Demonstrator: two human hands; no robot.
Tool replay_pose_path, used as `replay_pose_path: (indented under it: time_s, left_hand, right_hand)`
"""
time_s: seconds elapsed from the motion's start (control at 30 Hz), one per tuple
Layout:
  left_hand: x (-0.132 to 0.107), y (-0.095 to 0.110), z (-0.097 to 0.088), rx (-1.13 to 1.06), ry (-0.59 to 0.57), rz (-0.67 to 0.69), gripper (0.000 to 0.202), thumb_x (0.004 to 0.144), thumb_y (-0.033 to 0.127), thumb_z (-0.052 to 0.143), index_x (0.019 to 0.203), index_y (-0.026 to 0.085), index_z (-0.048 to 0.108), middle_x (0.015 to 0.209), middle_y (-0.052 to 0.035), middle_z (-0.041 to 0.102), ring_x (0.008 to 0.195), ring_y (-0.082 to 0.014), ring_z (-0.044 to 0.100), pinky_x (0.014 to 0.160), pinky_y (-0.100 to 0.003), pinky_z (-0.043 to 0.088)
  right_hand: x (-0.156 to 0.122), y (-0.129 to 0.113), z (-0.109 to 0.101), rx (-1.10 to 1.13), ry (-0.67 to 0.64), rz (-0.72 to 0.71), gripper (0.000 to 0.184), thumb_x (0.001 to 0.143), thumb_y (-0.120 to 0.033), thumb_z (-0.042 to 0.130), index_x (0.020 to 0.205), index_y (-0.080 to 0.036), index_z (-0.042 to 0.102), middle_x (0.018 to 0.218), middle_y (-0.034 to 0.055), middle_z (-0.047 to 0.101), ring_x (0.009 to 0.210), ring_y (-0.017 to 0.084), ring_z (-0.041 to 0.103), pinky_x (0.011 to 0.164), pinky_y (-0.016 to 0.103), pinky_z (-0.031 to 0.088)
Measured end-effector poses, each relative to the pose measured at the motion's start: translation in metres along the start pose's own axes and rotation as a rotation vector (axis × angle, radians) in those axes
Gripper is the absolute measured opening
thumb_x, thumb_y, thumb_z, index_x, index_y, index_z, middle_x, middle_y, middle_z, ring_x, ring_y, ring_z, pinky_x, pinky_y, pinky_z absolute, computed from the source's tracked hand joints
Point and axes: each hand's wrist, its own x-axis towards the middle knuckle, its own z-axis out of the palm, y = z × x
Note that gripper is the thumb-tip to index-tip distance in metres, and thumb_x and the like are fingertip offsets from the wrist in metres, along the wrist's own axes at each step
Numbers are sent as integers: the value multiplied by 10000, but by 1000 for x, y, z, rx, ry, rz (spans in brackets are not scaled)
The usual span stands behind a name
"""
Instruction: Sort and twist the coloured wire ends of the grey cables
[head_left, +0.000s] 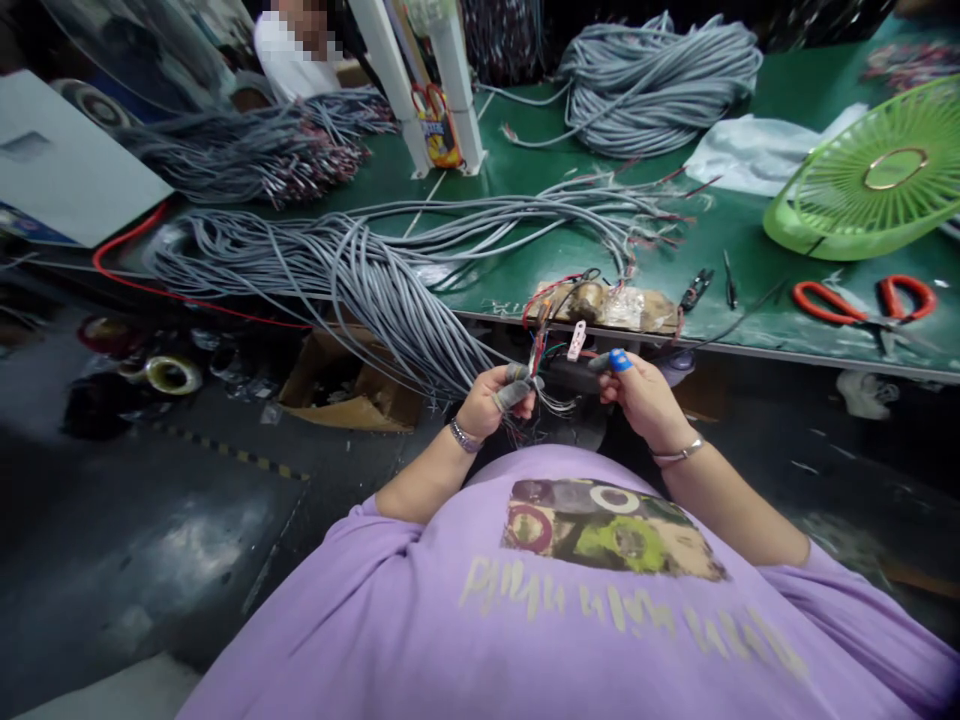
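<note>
Left of the wooden board (663, 312), a grey cable bundle (375, 265) drapes over the table edge; how many cables remain to be worked cannot be told. Nearer the wearer, just off the board's left end, the left hand (501, 398) pinches coloured wires (537, 357) between thumb and fingers. The strands splay loose, so work on them looks unfinished. Behind the board, loose cable ends (660, 225) show coloured cores, so their jackets seem already stripped. In front of the board's right part, the right hand (645, 395) has its fingertips drawn close together, well apart from the wires' held part; whether they grip a strand cannot be told. Right of the board lie small nippers (697, 290), then orange-handled scissors (891, 298).
</note>
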Motion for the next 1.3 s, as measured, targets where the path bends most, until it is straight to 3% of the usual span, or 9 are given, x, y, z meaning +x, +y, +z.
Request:
replay_pose_path:
  time_s: [0.1,0.2,0.3,0.5,0.67,0.77,0.93,1.13,1.3]
  left_hand:
    - [3,-3,2,-8,30,33,459,672,560,796,804,137,676,603,-14,646,490,-87,562,479,-206,464]
    - [4,-7,2,-2,59,51,432,673,526,812,817,138,690,624,-19,663,527,-93,587,522,-213,488]
    - [5,-12,2,13,97,67,401,673,489,824,837,145,698,649,-14,676,559,-103,613,560,-225,517]
    - [2,-8,10,216,138,199,359,714,464,792,850,139,724,718,-22,701,607,-104,619,611,-237,533]
    - [1,-7,18,347,235,303,293,747,407,760,875,145,729,815,-40,731,750,-139,660,737,-264,546]
    - [3,-11,18,269,294,257,309,735,419,769,863,146,701,743,-14,702,676,-115,623,678,-241,525]
    - [3,-16,16,61,208,132,353,755,475,754,819,141,656,632,19,629,518,-56,506,517,-183,412]
    - [4,-13,14,-71,184,44,414,749,527,747,807,137,620,587,34,595,422,-29,433,420,-163,312]
    - [10,-8,7,-113,241,97,420,708,513,781,734,148,576,556,47,576,408,-28,443,401,-156,306]
  right_hand:
    - [-6,-6,11,-233,-116,-229,548,845,-706,518,1012,-198,639,924,75,659,778,169,611,735,327,515]
    - [-10,-17,21,-483,-217,-448,547,857,-671,528,1115,-200,628,1061,110,651,942,233,617,856,381,493]
    - [-14,-26,32,-738,-244,-525,472,856,-592,580,1098,-189,619,1026,110,664,888,232,610,792,353,469]
    - [-23,-26,48,-1159,-178,-511,259,936,-337,470,747,-185,560,701,59,613,623,166,503,588,297,268]
    - [-29,-22,59,-1249,-274,-670,195,896,-222,459,733,-173,554,698,74,610,627,167,493,606,310,245]
    - [-33,-19,66,-1289,-321,-762,173,888,-210,463,764,-165,576,702,77,617,629,167,492,610,313,242]
    - [-36,-12,67,-1253,-310,-867,219,919,-233,460,753,-156,580,677,64,612,606,154,480,615,304,256]
    - [-34,-5,63,-1192,-328,-869,236,921,-242,456,722,-169,559,667,48,605,589,144,465,610,298,269]
    - [-38,-5,60,-1089,-551,-904,231,908,-252,480,700,-178,552,651,30,586,579,128,457,608,281,299]
